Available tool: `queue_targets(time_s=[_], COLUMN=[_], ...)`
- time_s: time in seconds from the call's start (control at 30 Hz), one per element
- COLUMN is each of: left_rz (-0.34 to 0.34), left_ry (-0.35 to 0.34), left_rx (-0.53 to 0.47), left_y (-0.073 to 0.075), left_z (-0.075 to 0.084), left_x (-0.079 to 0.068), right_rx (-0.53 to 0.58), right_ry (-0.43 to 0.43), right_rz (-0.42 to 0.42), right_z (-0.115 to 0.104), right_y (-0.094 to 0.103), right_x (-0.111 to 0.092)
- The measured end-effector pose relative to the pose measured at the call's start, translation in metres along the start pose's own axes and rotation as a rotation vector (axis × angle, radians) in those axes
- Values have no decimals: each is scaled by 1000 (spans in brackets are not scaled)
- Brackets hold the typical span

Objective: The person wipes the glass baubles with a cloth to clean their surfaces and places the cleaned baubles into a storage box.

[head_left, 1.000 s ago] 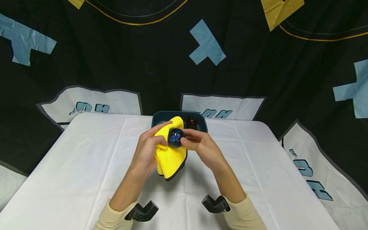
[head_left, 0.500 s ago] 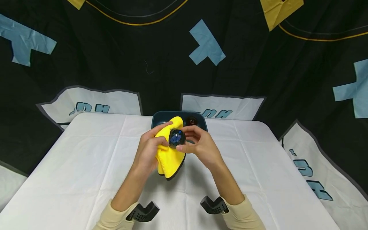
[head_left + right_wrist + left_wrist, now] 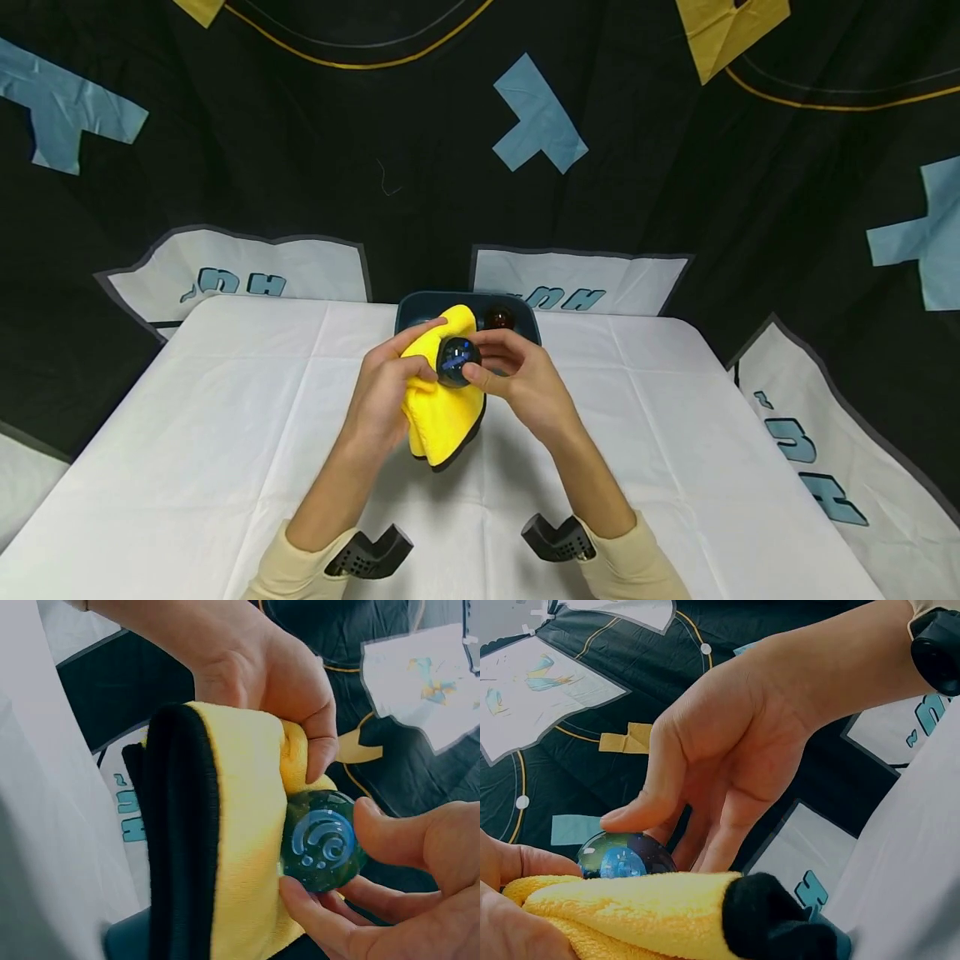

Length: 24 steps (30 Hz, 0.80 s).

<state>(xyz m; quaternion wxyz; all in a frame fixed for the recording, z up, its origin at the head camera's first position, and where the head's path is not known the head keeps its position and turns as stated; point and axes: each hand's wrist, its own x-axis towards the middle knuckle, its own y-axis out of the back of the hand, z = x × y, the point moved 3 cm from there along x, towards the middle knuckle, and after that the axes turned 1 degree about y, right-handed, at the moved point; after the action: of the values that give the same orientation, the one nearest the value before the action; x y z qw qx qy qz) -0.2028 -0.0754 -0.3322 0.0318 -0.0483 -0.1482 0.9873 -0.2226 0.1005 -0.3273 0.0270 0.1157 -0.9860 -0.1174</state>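
Observation:
A dark glass ball (image 3: 454,362) with a blue swirl inside rests against a yellow cloth (image 3: 444,425) in the head view. The cloth has a black backing (image 3: 176,825), seen in the right wrist view. My left hand (image 3: 381,392) grips the cloth, its thumb beside the ball. From the other side my right hand (image 3: 534,385) pinches the ball between thumb and fingers. The right wrist view shows the ball's pale blue spiral (image 3: 322,838) facing outward. Parts of the left fingers are hidden behind the cloth.
Behind the hands a dark teal tray (image 3: 411,307) stands near the far edge of the white-covered table (image 3: 225,433). A dark reddish-brown glass ball (image 3: 498,317) sits in its right part. Beyond the table hangs a black patterned curtain (image 3: 315,167).
The ball has turned a little between the right fingers, and the right thumb has shifted on it. Ball and cloth moved slightly right, then back left. The tray stays put.

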Motion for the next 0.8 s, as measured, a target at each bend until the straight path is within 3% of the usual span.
queue_targets(time_s=[0.2,0.37,0.6,0.8], left_rz=[20,6,-4,-16], left_ry=[1,19,3,4], left_rx=[22,40,39,26], left_y=[0,-3,-3,-2], left_z=[0,-1,1,4], left_x=[0,-2,-3,-4], right_rx=[-16,-23,39,101], right_ry=[17,-43,-86,-86], right_rz=[-17,-21,-126,-117], right_z=[-3,2,7,2], right_y=[-1,1,1,-5], right_x=[-2,-1,1,-1])
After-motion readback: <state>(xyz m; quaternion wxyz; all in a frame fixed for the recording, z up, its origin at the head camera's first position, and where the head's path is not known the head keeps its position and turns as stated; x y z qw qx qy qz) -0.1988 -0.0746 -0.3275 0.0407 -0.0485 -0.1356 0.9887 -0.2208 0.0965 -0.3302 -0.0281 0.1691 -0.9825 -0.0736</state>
